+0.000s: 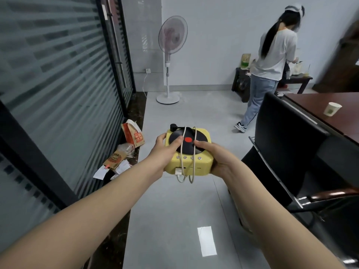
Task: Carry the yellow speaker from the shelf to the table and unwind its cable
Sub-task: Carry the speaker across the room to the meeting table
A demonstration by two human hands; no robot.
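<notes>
Head view. Item: yellow speaker (191, 162), held over the floor (174, 220) between our hands, white cable (182, 152) wound across its black disc. Left hand (165, 150) at 9 o'clock, thumb on the disc, fingers (162, 137) closed around the side. Right hand (215, 156) at 3 o'clock, gripping likewise. Tabletop (320, 105) at 2 o'clock, well apart, bearing a paper cup (331, 109).

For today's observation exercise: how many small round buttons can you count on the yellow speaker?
4, in one row along the near edge of the yellow speaker, just below the black disc, between the left hand and right hand. The white cable may hide another.
</notes>
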